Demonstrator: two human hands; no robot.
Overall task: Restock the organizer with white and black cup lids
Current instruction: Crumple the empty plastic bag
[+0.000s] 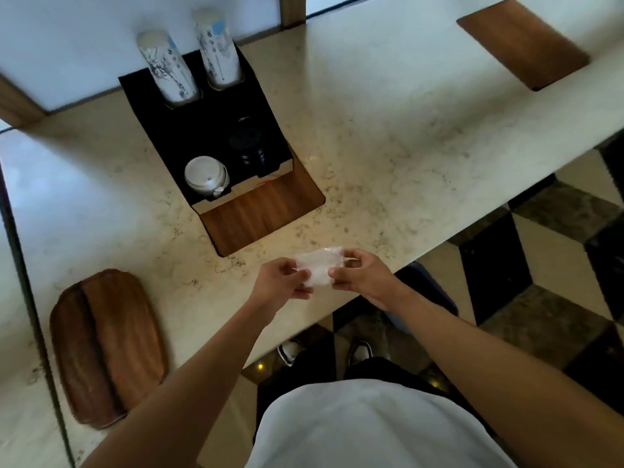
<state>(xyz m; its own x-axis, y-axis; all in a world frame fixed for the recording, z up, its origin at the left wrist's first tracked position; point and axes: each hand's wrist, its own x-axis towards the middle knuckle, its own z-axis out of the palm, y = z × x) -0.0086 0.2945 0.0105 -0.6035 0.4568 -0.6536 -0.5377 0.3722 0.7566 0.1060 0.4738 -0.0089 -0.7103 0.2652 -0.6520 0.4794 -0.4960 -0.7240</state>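
Observation:
A black organizer (202, 130) stands on a wooden board on the marble counter. Its front left slot holds a stack of white lids (206, 175). The front right slot holds black lids (248, 146), hard to make out in the dark. Two stacks of printed paper cups (167, 69) rise from the back slots. Near the counter's front edge, my left hand (282, 278) and my right hand (361, 273) both pinch a crumpled clear plastic wrapper (317, 266) between them, one on each side.
A wooden tray (104, 346) lies at the left of the marble counter (388, 130). Another wooden board (523, 42) sits at the far right. A mirror or glass edge runs along the left. The checkered floor and my shoes show below the counter edge.

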